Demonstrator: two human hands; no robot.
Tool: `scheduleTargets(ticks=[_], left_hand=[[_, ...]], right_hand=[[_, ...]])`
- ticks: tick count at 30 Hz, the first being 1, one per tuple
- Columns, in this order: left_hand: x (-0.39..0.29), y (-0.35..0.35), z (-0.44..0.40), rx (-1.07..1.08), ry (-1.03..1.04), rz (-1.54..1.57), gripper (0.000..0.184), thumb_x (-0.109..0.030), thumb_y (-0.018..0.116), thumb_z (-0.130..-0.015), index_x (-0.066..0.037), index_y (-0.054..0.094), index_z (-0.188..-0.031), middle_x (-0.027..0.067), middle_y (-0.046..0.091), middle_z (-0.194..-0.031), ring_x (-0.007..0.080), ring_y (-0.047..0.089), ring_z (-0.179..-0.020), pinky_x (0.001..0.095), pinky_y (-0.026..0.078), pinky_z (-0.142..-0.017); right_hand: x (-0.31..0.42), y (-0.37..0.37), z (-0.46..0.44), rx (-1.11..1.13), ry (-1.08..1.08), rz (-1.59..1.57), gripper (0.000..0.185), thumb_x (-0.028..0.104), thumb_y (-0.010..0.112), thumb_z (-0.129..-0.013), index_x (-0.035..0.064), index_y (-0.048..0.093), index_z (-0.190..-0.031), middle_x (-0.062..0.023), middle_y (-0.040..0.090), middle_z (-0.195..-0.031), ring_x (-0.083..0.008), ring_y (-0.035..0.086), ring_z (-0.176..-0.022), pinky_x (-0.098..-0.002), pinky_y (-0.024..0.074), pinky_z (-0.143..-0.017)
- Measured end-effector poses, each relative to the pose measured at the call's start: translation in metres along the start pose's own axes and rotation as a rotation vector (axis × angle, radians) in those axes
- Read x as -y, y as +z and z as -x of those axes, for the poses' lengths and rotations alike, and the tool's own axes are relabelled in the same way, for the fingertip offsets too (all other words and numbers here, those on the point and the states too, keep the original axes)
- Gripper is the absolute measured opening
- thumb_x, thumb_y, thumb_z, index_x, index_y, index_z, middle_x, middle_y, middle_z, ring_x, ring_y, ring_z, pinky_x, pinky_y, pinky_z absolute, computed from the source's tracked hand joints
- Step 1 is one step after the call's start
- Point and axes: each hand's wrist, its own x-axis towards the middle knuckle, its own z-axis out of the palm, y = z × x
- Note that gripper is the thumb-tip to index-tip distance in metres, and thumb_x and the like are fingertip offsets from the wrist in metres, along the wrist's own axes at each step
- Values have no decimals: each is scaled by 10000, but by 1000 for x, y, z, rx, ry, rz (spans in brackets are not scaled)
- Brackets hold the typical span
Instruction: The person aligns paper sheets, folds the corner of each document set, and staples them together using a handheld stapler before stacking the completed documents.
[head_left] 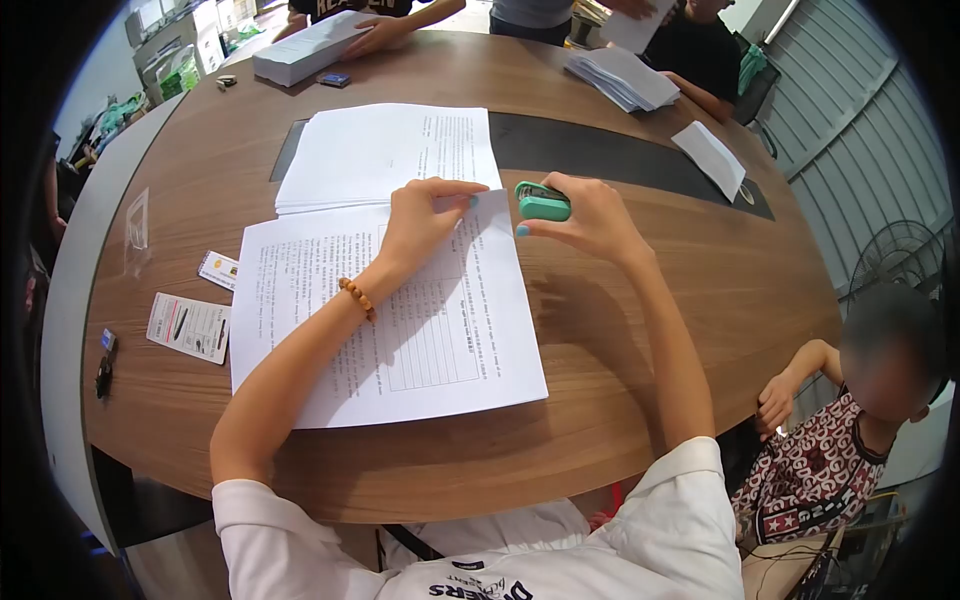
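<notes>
A green stapler is held in my right hand, between the thumb and fingers, just right of the papers' edge. My left hand lies on the near stack of printed sheets, its thumb and index finger at the upper right corner of the top sheet. That near stack shows text and a table. Behind it, partly covered by it, is another stack of printed sheets. A bead bracelet circles my left wrist.
Cards and a small dark object lie at the left. Across the table are a thick paper stack, a blue item, more papers and a folded sheet. People are across the table; another person sits at the right.
</notes>
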Motion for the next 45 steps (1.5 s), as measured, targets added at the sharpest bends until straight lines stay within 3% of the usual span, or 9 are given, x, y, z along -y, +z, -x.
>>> scheduleTargets(ticks=[3,7,9,16,19,21,31,33,45], left_hand=[[5,1,-1,-44,78,-20,255,23,575,-764,-86,697,-960,131,677,-880,161,639,-708,243,516,-662],[2,2,0,-58,53,-9,241,15,584,-767,-87,700,-953,129,675,-879,161,632,-707,248,512,-659],[0,1,1,-11,-14,-16,262,28,564,-775,-65,685,-988,96,652,-849,139,589,-756,253,473,-722],[-1,0,2,-48,35,-49,236,1,589,-771,-94,699,-956,127,675,-861,166,634,-700,254,513,-663],[-4,-1,3,-32,2,-12,261,16,564,-781,-69,681,-998,98,664,-862,133,602,-762,246,482,-730],[-5,-1,3,-46,-51,-5,244,2,564,-785,-55,676,-995,104,669,-854,130,612,-762,240,494,-723],[-3,1,1,-26,-7,-33,208,-4,566,-787,10,662,-970,117,672,-881,136,630,-770,235,505,-711],[-4,1,1,-18,-17,-23,209,-2,563,-787,10,661,-971,115,672,-886,136,631,-775,234,506,-719],[0,1,-1,-38,6,-18,217,11,554,-782,17,658,-972,113,673,-888,145,631,-804,243,501,-737]], right_hand=[[7,3,-11,30,14,49,508,533,720,-639,66,630,-817,-89,637,-695,-256,628,-641,-349,487,-584],[18,5,-13,-10,-26,108,508,541,726,-622,71,627,-787,-82,635,-685,-248,629,-634,-348,488,-577],[20,8,-15,-44,-35,92,462,464,768,-611,62,620,-786,-84,639,-694,-234,623,-625,-320,480,-579],[21,10,-19,-54,-49,92,449,456,770,-606,62,621,-761,-75,631,-655,-227,619,-597,-314,476,-564],[22,11,-20,-31,-50,93,442,456,769,-606,63,621,-743,-75,627,-642,-222,613,-578,-310,470,-551],[21,13,-20,-38,-61,86,504,549,723,-613,71,580,-683,-76,601,-607,-241,613,-573,-342,476,-543],[24,5,-21,-27,-64,83,434,473,758,-617,68,612,-677,-77,595,-579,-225,583,-513,-316,450,-511],[24,2,-22,23,-34,124,503,574,705,-629,82,614,-676,-79,616,-598,-246,617,-547,-338,485,-536],[8,26,-26,-72,-107,278,540,601,634,-687,84,542,-564,-73,544,-492,-231,552,-432,-340,426,-444]])
